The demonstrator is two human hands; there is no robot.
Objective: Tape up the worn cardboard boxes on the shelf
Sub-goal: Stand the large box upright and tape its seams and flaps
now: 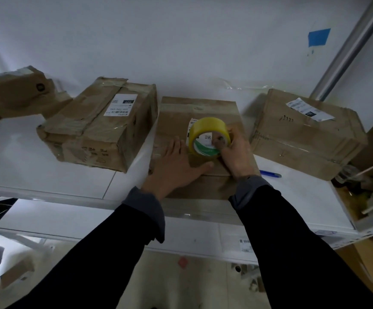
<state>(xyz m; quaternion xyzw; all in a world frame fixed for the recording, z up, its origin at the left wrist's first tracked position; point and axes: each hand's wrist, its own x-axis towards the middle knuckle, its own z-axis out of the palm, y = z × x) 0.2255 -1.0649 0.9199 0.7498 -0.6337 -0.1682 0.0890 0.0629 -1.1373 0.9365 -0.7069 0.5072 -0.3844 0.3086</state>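
A flat worn cardboard box (203,110) lies in the middle of the white shelf (47,175), reaching over its front edge. A yellow tape roll (210,128) stands on edge on the box top. My right hand (236,157) grips the roll, with the thumb hooked through its core. My left hand (176,163) rests flat on the box just left of the roll, fingers spread. To the left sits a worn box (96,128) with a white label. To the right sits another worn box (303,134) with a label.
A crumpled box (18,90) lies at the far left. A blue pen (270,173) lies on the shelf right of my right wrist. Clutter with sticks (363,188) fills the right end. A metal shelf post (348,45) rises at the right. Blue tape (319,36) marks the wall.
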